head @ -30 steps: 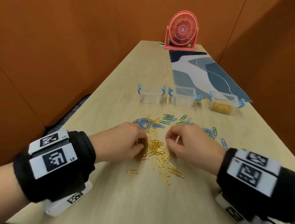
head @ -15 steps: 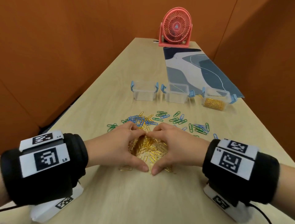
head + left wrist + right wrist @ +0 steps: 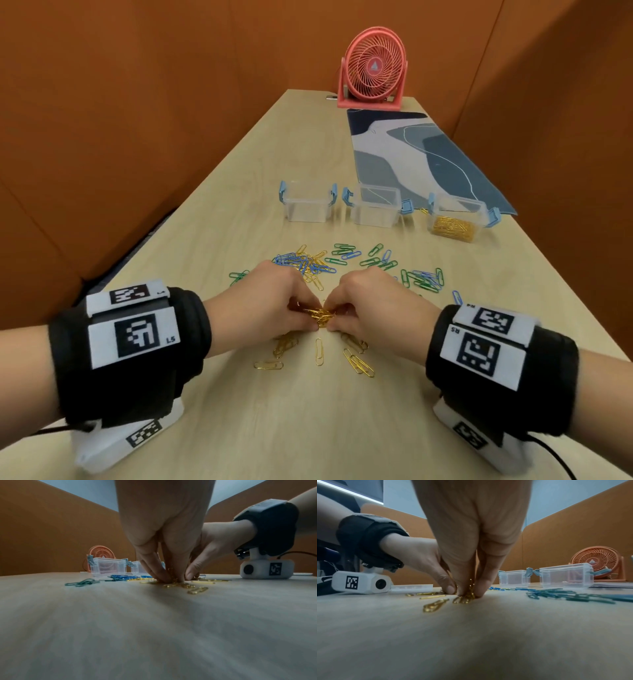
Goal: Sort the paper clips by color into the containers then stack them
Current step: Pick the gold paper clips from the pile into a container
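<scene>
A bunch of gold paper clips [image 3: 320, 313] sits pinched between my left hand [image 3: 274, 305] and my right hand [image 3: 370, 305], fingertips pressed together on the table. Both wrist views show curled fingers squeezing the gold clips [image 3: 173, 584] [image 3: 467, 595] against the wood. A few loose gold clips [image 3: 358, 363] lie just in front of the hands. Blue and green clips [image 3: 342, 258] are scattered beyond them. Three clear containers with blue latches stand in a row: left one [image 3: 306, 205] and middle one [image 3: 375, 207] hold nothing I can see, the right one [image 3: 457, 219] holds gold clips.
A pink desk fan [image 3: 373, 70] stands at the table's far end. A blue-and-white patterned mat [image 3: 418, 150] lies behind the containers at the right. Orange partition walls close in both sides. Bare wood stretches between me and the hands.
The hands went from cupping the gold pile on both sides to squeezing it into a tight bunch between the fingertips. Several gold clips were left behind on the table in front.
</scene>
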The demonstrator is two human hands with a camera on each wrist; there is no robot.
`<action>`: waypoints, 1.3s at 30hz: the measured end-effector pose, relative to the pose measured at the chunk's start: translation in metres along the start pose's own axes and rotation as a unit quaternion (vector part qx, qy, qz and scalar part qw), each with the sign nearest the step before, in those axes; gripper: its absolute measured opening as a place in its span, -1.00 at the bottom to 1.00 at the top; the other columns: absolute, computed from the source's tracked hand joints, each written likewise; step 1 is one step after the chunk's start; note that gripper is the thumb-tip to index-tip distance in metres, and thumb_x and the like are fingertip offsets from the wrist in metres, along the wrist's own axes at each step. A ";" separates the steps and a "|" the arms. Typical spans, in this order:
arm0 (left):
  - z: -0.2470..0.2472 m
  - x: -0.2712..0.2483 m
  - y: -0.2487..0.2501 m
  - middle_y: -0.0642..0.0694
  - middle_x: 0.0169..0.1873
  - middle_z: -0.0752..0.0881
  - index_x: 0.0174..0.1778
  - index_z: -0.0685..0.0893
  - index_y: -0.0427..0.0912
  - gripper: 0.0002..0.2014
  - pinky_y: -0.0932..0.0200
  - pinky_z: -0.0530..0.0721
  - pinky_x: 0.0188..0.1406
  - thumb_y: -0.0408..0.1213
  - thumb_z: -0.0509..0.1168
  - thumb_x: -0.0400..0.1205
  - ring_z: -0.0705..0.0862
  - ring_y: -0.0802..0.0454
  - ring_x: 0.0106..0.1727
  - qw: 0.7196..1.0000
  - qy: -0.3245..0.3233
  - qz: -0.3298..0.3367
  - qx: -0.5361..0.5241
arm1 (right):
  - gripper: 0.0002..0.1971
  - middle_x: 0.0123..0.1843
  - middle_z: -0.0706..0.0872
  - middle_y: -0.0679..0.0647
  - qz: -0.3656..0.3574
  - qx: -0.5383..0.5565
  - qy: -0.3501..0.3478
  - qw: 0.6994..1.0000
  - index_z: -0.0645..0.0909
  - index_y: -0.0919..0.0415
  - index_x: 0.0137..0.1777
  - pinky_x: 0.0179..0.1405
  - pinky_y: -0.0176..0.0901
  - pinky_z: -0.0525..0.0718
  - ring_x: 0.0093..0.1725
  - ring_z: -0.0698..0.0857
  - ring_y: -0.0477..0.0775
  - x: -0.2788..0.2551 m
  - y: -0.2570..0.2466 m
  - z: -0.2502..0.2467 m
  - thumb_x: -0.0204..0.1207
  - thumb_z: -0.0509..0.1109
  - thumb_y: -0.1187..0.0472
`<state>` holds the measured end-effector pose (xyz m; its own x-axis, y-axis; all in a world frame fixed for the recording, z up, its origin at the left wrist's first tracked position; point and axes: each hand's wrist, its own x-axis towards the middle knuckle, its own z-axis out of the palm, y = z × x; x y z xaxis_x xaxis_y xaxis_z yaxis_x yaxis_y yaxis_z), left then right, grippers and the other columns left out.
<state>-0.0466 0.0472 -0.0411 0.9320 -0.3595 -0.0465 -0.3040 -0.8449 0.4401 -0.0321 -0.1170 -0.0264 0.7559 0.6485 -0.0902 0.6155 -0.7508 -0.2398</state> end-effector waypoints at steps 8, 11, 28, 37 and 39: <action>-0.006 0.009 0.010 0.00 -0.19 0.82 -0.04 0.83 -0.06 -0.84 0.39 0.58 -0.17 -0.21 0.45 0.49 0.67 0.14 -0.21 0.999 -0.032 -0.023 -0.008 | -0.74 -0.03 0.77 0.06 0.035 0.082 0.011 0.996 0.73 0.16 0.16 -0.23 -0.46 0.45 -0.15 0.54 -0.14 -0.003 0.013 -0.005 0.49 0.44 0.17; -0.010 0.016 0.009 0.06 -0.15 0.82 -0.05 0.83 -0.08 -0.83 0.49 0.61 -0.18 -0.20 0.49 0.46 0.68 0.23 -0.21 0.996 -0.046 -0.056 -0.043 | -0.74 -0.06 0.77 0.02 0.067 0.123 0.023 0.990 0.75 0.19 0.14 -0.09 -0.41 0.49 -0.21 0.58 -0.17 -0.005 0.023 -0.011 0.45 0.49 0.19; -0.056 0.159 0.099 -0.14 -0.23 0.77 -0.06 0.75 -0.35 -0.82 0.36 0.76 -0.19 -0.44 0.48 0.43 0.72 0.13 -0.34 0.951 -0.047 -0.079 -0.294 | -0.86 -0.36 0.77 0.11 0.252 0.192 0.202 0.927 0.78 0.27 -0.09 -0.29 -0.33 0.68 -0.44 0.67 -0.10 -0.026 0.163 -0.108 0.41 0.53 0.23; -0.015 0.245 0.139 -0.19 -0.14 0.75 0.07 0.73 -0.36 -0.75 0.11 0.74 0.12 -0.43 0.46 0.48 0.74 0.02 -0.16 0.963 -0.004 -0.086 -0.255 | -0.82 -0.28 0.75 0.13 0.323 0.175 0.203 0.908 0.77 0.31 -0.10 -0.11 -0.17 0.71 -0.33 0.67 -0.03 0.010 0.207 -0.099 0.44 0.50 0.18; -0.011 0.252 0.141 -0.21 -0.10 0.77 0.07 0.73 -0.35 -0.76 0.09 0.73 0.14 -0.42 0.45 0.48 0.76 -0.01 -0.09 0.967 0.005 -0.087 -0.239 | -0.82 -0.21 0.79 0.15 0.331 0.182 0.194 0.906 0.77 0.32 -0.07 0.01 -0.12 0.73 -0.24 0.72 0.02 0.012 0.212 -0.096 0.44 0.50 0.20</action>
<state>0.1473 -0.1584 0.0194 0.9634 -0.2227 -0.1490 -0.0190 -0.6116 0.7909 0.1295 -0.2806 0.0146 0.9973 -0.0732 -0.0019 -0.0613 -0.8216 -0.5668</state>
